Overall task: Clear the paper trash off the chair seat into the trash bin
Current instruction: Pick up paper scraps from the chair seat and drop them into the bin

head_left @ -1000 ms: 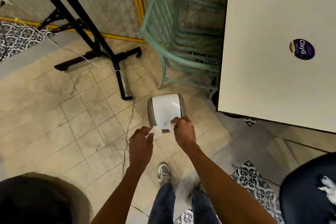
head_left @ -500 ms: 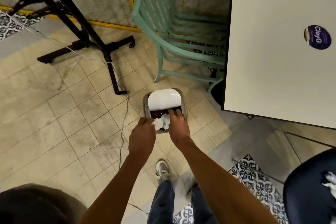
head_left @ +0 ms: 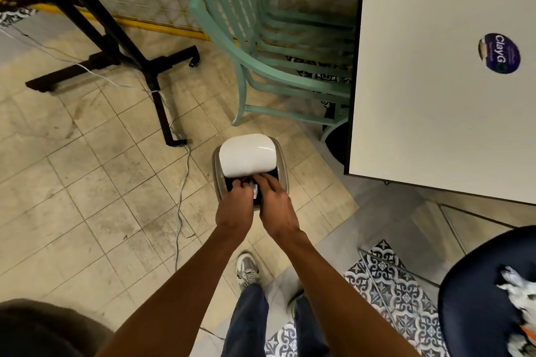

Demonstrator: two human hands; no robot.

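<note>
We have both hands at the trash bin (head_left: 282, 166) mouth, left hand (head_left: 235, 206) and right hand (head_left: 275, 206) pinching paper trash (head_left: 255, 191); we push deep before releasing. More waits on the chair seat (head_left: 475, 293).

The trash bin (head_left: 251, 171) stands on the floor (head_left: 87, 182) and serves as the reference. Its lid (head_left: 247, 154) is tilted up at the far side. Both hands, left (head_left: 235, 202) and right (head_left: 274, 200), reach into the near opening, with a paper scrap (head_left: 255, 191) between them. Behind the bin stands a chair (head_left: 269, 46); right of it, the table (head_left: 441, 66); left-behind, a stand base (head_left: 121, 66). Near-right lies a chair seat (head_left: 475, 293) carrying paper trash (head_left: 519, 295).
</note>
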